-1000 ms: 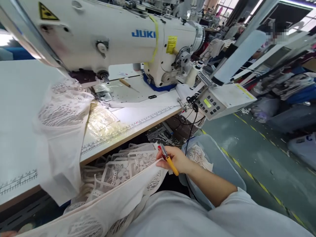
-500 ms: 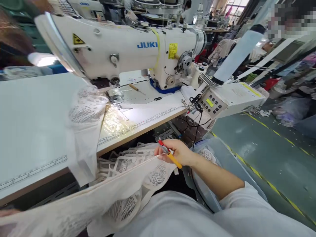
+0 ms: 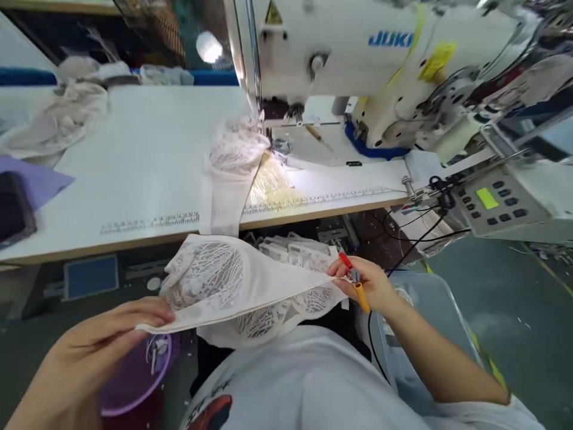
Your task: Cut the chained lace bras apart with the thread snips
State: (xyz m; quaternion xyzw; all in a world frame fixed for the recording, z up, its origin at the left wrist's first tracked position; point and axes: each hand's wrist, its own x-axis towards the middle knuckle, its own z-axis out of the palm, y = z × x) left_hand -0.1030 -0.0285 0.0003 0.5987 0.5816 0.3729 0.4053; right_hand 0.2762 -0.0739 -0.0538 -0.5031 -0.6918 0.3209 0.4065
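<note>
A white lace bra piece (image 3: 264, 280) is stretched between my two hands above my lap. My left hand (image 3: 107, 334) pinches its left end between thumb and fingers. At its right end, my right hand (image 3: 369, 283) grips the edge and also holds small thread snips (image 3: 354, 278) with red and orange handles. Under the held piece lies more white lace fabric (image 3: 264, 322). Another white lace piece (image 3: 230, 173) hangs over the table edge beneath the sewing machine's needle area.
A white JUKI sewing machine (image 3: 340, 54) stands on the white table (image 3: 147, 155). A phone (image 3: 15, 206) and purple cloth (image 3: 42, 179) lie at the left. Below are a purple bin (image 3: 138, 382) and a clear plastic tub (image 3: 421, 292); a control panel (image 3: 492, 200) is at the right.
The view has turned left and down. My left hand has come fully into sight, and the held piece now shows its lace cup, drawn out between both hands.
</note>
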